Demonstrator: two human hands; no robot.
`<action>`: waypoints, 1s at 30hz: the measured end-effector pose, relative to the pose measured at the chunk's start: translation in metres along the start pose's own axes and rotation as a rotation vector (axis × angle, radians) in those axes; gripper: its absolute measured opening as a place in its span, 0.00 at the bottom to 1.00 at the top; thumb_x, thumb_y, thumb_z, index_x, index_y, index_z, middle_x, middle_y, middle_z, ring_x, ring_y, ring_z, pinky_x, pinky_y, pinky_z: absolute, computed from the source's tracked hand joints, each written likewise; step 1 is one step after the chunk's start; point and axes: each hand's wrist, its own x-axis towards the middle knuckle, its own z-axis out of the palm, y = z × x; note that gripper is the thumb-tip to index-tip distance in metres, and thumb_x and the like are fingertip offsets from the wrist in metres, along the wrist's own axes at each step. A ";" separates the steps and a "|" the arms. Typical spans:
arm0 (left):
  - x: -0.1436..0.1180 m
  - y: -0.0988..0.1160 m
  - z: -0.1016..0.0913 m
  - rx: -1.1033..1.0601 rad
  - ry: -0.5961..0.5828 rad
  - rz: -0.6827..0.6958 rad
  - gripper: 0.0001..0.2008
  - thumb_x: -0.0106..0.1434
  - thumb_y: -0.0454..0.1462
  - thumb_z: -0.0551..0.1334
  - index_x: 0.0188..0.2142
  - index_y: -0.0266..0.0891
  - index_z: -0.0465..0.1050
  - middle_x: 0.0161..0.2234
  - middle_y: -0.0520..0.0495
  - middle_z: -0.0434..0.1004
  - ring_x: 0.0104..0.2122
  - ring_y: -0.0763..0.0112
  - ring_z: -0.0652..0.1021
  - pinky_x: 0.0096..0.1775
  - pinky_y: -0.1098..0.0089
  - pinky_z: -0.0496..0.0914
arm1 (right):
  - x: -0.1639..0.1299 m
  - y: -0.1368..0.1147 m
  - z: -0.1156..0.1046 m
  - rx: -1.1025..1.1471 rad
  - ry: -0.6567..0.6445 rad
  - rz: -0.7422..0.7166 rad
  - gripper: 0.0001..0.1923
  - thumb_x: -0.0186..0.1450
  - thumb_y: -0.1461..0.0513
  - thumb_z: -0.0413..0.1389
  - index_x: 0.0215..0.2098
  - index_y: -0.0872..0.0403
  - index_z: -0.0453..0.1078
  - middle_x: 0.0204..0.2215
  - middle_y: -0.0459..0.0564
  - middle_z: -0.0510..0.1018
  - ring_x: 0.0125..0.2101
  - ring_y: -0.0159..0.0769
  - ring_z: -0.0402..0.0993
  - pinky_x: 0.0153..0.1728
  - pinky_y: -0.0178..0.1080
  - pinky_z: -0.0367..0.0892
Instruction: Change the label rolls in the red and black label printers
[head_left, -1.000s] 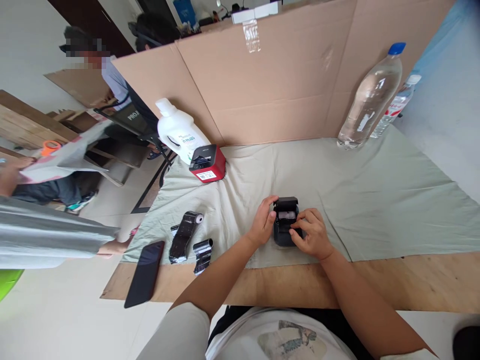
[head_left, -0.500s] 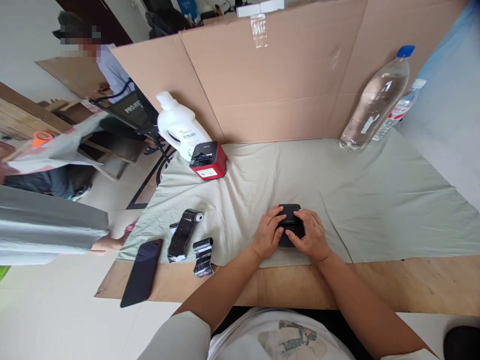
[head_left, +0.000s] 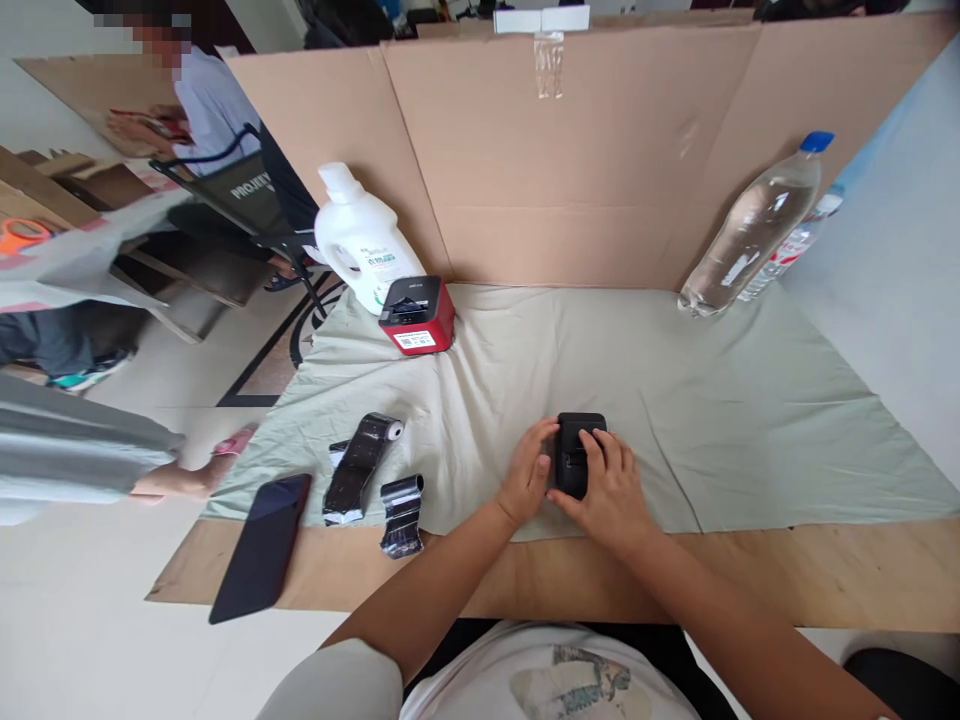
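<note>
Before me on the cloth sits a small black box-shaped device [head_left: 574, 470], which looks like a portable receipt printer. My right hand [head_left: 611, 490] wraps its right side, fingertips on the top and thumb near the lower left edge. Along the left side lies my left hand [head_left: 527, 470], fingers stretched and touching the upper left edge, thumb raised apart from it. To the left are an unrolled black paper roll [head_left: 364, 465] and a shorter curled black strip [head_left: 403, 515]. Farther back stands a red and black receipt printer [head_left: 418, 318].
A phone [head_left: 262, 548] lies at the table's left front corner. Behind the red printer stands a white detergent bottle [head_left: 367, 240]. Two clear bottles, the larger [head_left: 757, 230] in front, lean at the back right. A cardboard panel [head_left: 585, 170] closes the back. Other people are at left.
My right hand has shifted from the device's upper right onto its top and right side. My left thumb has come off the device, and the left fingers have slid to its side.
</note>
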 end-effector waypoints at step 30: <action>0.007 0.030 -0.025 0.250 -0.764 -0.314 0.37 0.61 0.54 0.59 0.65 0.45 0.55 0.69 0.40 0.46 0.68 0.47 0.46 0.64 0.40 0.43 | 0.170 0.245 -0.011 -0.468 -0.055 0.533 0.42 0.64 0.42 0.47 0.65 0.62 0.56 0.66 0.72 0.50 0.66 0.73 0.38 0.57 0.67 0.45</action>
